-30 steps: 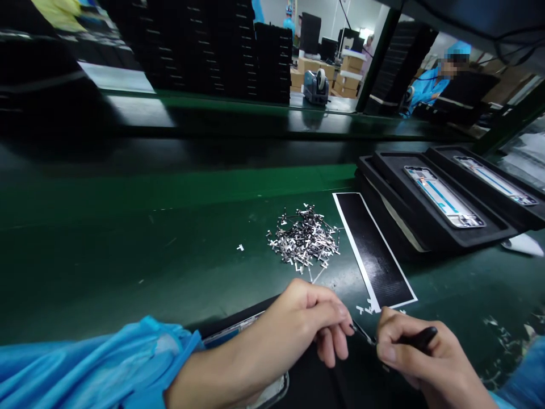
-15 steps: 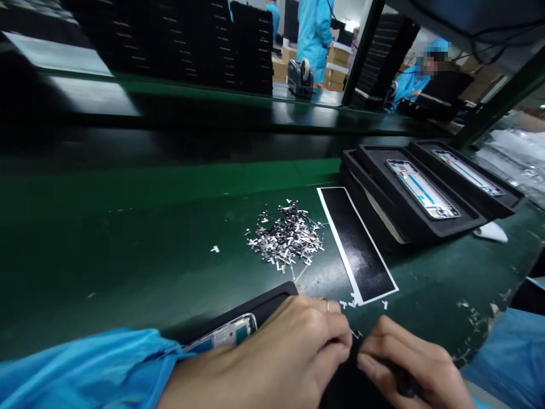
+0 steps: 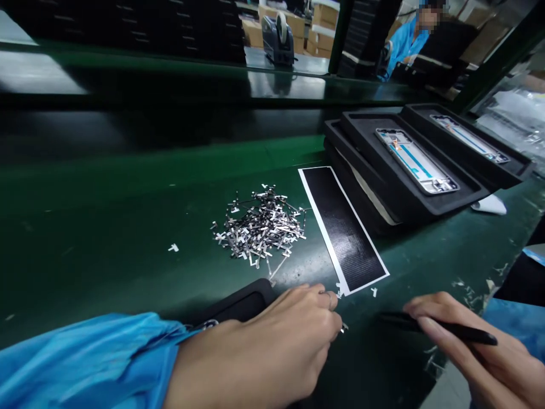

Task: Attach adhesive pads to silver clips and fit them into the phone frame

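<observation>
1. The left hand (image 3: 276, 341) is laid palm down, knuckles up, over a black foam tray (image 3: 238, 304) at the near edge of the green bench mat (image 3: 106, 227). Its forearm enters from the lower left in a bright blue sleeve (image 3: 85, 363).
2. The fingers of the left hand are curled and pressed close together, and a tiny silver metal piece (image 3: 343, 327) is seen at their tips; a ring is worn on one finger. Whether the piece is actually pinched cannot be told.
3. The right hand (image 3: 477, 352) is held low at the lower right, palm turned inward, just beside the left hand but apart from it.
4. A slim black tweezer-like tool (image 3: 443, 328) is gripped between the right thumb and the extended fingers (image 3: 426, 304), and is laid nearly flat with its tip pointed left towards the left fingertips.
5. A loose heap of small silver cross-shaped metal clips (image 3: 261, 227) is spread on the mat beyond the left hand.
6. A black rectangular sheet with a white border (image 3: 340, 227) is laid just right of the heap, with a few stray clips at its near corner.
7. Stacked black trays holding silver phone frames (image 3: 415, 162) are placed further right.
</observation>
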Demonstrator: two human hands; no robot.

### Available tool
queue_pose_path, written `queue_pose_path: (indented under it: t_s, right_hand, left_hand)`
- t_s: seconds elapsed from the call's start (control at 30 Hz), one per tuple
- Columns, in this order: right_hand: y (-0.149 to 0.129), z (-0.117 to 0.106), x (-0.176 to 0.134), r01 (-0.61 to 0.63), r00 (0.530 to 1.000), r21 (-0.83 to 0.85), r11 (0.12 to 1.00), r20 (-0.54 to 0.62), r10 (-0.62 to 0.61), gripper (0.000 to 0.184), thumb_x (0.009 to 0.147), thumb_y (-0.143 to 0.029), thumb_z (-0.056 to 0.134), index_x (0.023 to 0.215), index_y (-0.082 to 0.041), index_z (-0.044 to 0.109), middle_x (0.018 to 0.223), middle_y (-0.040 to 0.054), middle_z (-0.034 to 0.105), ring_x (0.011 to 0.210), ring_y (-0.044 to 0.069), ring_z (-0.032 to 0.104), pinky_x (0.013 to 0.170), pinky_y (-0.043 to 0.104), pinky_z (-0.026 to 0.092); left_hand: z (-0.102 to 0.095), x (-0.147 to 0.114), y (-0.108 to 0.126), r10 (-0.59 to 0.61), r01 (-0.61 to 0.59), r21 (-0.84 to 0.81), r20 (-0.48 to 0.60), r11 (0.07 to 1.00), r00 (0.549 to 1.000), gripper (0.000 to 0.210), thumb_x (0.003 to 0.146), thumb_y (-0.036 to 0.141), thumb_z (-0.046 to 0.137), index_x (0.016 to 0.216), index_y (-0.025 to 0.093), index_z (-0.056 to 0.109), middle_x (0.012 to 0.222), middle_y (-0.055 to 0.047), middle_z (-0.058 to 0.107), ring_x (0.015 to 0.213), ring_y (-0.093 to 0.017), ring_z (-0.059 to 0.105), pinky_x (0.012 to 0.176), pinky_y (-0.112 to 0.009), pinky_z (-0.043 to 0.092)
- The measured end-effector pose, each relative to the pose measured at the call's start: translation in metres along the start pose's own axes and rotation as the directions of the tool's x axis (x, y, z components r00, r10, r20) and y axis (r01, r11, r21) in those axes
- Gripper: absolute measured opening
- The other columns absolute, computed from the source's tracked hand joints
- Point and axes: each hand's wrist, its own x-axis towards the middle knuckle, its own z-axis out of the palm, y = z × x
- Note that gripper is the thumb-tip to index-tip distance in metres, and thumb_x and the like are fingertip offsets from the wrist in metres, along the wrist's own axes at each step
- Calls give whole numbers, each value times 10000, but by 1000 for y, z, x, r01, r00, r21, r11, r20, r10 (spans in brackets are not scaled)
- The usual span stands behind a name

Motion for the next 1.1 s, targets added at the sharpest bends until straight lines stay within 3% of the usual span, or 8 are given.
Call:
queue_pose_path:
  t_s: [0.13, 0.23, 0.37, 0.43, 0.53, 0.87, 1.1]
  right_hand:
    - [2, 2, 2, -14, 993, -86, 996, 118, 24, 261, 706, -346, 626, 965, -322, 640, 1008, -24, 627, 894, 168, 602, 755, 200, 494]
    - [-6, 6, 10, -191, 981, -25, 981, 41, 192, 161, 730, -323, 605, 880, -299, 661, 922, -35, 653, 824, 138, 622, 711, 157, 496]
    - [-5, 11, 23, -375, 871, 255, 891, -231, 433, 190, 673, -369, 657, 807, -235, 664, 849, 4, 666, 809, 162, 621, 675, 177, 505]
    - [2, 13, 27, -410, 813, 369, 834, -267, 518, 192, 657, -360, 676, 784, -216, 663, 830, 16, 665, 791, 158, 617, 633, 171, 495]
    - [12, 16, 26, -455, 771, 445, 772, -237, 591, 193, 654, -333, 688, 789, -197, 666, 811, 24, 657, 735, 142, 605, 580, 173, 471]
    - [24, 27, 24, -393, 717, 548, 738, -320, 619, 175, 634, -287, 710, 779, -204, 659, 766, -2, 650, 701, 136, 589, 565, 212, 439]
    - [23, 28, 26, -380, 715, 542, 749, -342, 610, 136, 634, -287, 710, 724, -199, 659, 735, -5, 645, 667, 128, 580, 548, 212, 432]
  left_hand:
    - [-5, 3, 3, 71, -70, 33, -19, 997, 997, 151, 848, 233, 464, 968, 246, 555, 1200, -6, 522, 1116, -190, 461, 851, -314, 447]
    - [-12, 19, 4, 133, -123, 142, -59, 982, 989, 164, 820, 176, 479, 973, 208, 526, 1175, -31, 506, 1114, -198, 423, 905, -335, 375]
    - [-6, 53, 3, 301, -273, 357, -24, 893, 953, 252, 712, 75, 496, 956, 137, 511, 1039, -91, 529, 955, -242, 466, 868, -402, 339]
    - [3, 68, 2, 342, -303, 441, -9, 845, 940, 262, 752, 55, 448, 1000, 121, 499, 1052, -116, 526, 929, -244, 477, 841, -403, 342]
    - [13, 78, 0, 345, -309, 468, 9, 828, 939, 254, 799, 64, 414, 1037, 118, 484, 1064, -131, 519, 906, -245, 490, 789, -389, 358]
    - [11, 82, 0, 338, -326, 481, 66, 814, 939, 370, 747, 32, 387, 1099, 96, 478, 1136, -131, 463, 882, -263, 450, 756, -415, 344]
    - [13, 84, -1, 336, -322, 491, 61, 810, 940, 389, 732, 28, 391, 1104, 95, 483, 1132, -130, 454, 837, -251, 439, 709, -395, 342]
